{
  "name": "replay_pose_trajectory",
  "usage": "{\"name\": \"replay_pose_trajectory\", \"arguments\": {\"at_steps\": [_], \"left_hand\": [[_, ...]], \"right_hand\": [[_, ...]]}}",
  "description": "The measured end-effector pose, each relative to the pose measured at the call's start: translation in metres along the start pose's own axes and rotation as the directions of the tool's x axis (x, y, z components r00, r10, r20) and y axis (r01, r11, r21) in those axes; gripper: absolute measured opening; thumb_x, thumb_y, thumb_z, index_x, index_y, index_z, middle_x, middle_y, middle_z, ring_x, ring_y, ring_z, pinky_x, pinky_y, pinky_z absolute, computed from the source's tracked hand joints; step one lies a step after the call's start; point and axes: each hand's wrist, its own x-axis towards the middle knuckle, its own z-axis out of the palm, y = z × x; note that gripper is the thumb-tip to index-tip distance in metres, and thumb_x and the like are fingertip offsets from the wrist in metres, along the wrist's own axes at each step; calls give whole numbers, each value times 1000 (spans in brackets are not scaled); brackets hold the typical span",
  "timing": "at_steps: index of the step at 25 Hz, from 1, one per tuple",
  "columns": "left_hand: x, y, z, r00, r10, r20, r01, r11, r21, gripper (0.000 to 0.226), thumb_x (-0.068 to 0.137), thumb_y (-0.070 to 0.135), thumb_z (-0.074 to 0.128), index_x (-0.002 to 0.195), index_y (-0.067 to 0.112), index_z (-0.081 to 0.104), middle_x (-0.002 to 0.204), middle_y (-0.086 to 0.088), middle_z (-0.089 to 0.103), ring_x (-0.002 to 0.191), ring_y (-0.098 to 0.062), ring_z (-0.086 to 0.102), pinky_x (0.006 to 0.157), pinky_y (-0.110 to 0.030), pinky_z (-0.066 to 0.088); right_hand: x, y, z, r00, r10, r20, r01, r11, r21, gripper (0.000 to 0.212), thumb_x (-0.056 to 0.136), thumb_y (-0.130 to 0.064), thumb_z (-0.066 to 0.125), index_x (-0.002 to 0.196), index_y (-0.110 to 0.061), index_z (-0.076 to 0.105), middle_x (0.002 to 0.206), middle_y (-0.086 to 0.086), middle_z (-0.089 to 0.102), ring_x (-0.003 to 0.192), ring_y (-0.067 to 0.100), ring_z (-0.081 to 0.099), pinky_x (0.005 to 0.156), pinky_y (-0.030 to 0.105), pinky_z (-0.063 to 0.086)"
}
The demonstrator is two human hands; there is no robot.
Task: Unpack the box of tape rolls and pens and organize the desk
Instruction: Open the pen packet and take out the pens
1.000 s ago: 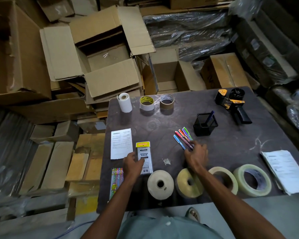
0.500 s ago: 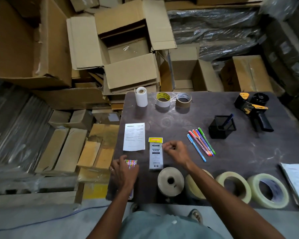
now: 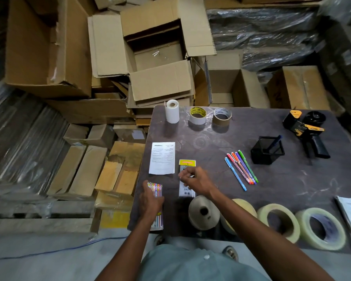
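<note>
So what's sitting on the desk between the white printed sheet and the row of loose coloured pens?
In the head view, a yellow-topped packet lies between the printed sheet and the loose pens, with the right hand over its middle.

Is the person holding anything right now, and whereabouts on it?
The left hand grips a pack of colourful pens around its upper half. The right hand hovers curled over a yellow-topped packet; whether it pinches it cannot be told.

Warehouse packing area: piled cardboard boxes (image 3: 150,57), tape dispenser (image 3: 304,128).
</note>
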Motion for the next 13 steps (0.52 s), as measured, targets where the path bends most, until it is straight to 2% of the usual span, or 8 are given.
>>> {"name": "replay_pose_trajectory", "arguments": {"at_steps": [4, 7, 10, 12, 13], "left_hand": [[1, 3, -5, 998, 37, 52, -25, 974, -223, 38, 85, 5, 70, 121, 5, 60, 112, -16, 68, 100, -31, 65, 75, -27, 43], [-2, 21, -16, 988, 119, 93, -74, 919, -386, 22, 90, 7, 67, 111, 9, 65, 108, -12, 72, 94, -24, 68, 69, -26, 50], [-11, 50, -30, 944, 329, 4, -300, 868, -397, 19, 90, 10, 67, 109, 13, 68, 105, -2, 72, 96, -17, 68, 72, -21, 52], [-15, 67, -32, 876, 479, -51, -466, 816, -343, 17, 89, 23, 67, 102, 15, 73, 99, 4, 74, 93, -15, 68, 76, -29, 55], [-15, 72, -30, 839, 537, -85, -534, 785, -315, 20, 86, 29, 66, 99, 16, 74, 97, 5, 74, 92, -16, 68, 79, -35, 55]], "right_hand": [[-2, -7, 2, 995, 48, 92, -53, 997, 58, 6, 88, -6, 66, 91, -7, 71, 71, 5, 65, 63, 14, 64, 53, 24, 53], [-6, -13, 0, 978, 131, 164, -150, 983, 111, 20, 93, -19, 65, 104, -2, 66, 81, 8, 63, 66, 13, 60, 56, 25, 52], [-10, -28, -3, 968, 208, 138, -231, 954, 189, 46, 95, -53, 56, 101, -8, 65, 83, 4, 57, 67, 14, 54, 57, 26, 51], [-10, -42, -9, 947, 267, 181, -316, 882, 351, 55, 92, -66, 48, 97, -14, 67, 78, 2, 60, 66, 15, 58, 61, 27, 56], [-12, -49, -13, 935, 271, 228, -348, 821, 453, 54, 93, -65, 48, 95, -14, 68, 76, 4, 63, 66, 17, 62, 65, 29, 59]]}}
